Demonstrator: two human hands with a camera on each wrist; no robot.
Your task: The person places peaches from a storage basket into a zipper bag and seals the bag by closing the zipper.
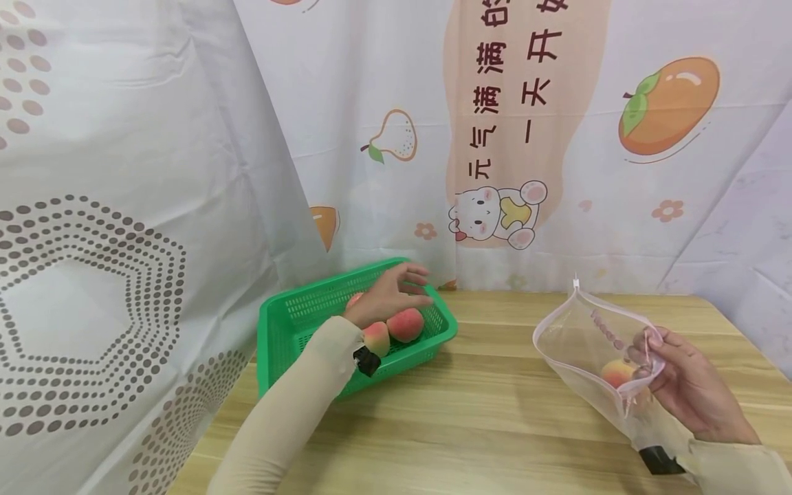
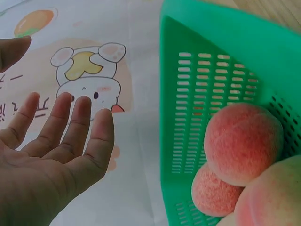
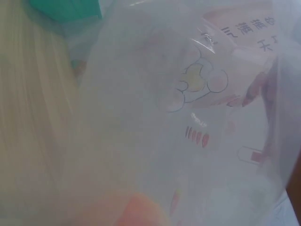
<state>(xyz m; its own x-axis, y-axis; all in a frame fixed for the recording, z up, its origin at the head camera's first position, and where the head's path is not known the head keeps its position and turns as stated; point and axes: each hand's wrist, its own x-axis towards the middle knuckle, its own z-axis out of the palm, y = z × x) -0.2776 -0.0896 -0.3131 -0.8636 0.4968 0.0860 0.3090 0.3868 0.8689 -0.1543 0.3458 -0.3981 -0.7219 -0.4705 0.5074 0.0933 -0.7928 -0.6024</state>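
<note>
Above the green basket (image 1: 355, 386) my left hand (image 1: 392, 295) hovers, its fingers spread and loosely bent around nothing. Several peaches lie in the basket, among them a red peach (image 1: 405, 324) and a yellowish one (image 1: 377, 338); the left wrist view shows a red peach (image 2: 243, 143) close by, apart from the left hand (image 2: 61, 165). On the right, my right hand (image 1: 689, 385) pinches the rim of a clear zip bag (image 1: 572, 344), whose mouth gapes. One peach (image 1: 617, 373) is inside the bag, blurred through the plastic in the right wrist view.
The basket stands at the back left of the wooden table (image 1: 482, 412), near a printed curtain (image 1: 383, 192) with fruit drawings. A white slider (image 1: 576, 282) sits at the bag's upper corner. Another patterned cloth (image 1: 124, 206) hangs along the left side.
</note>
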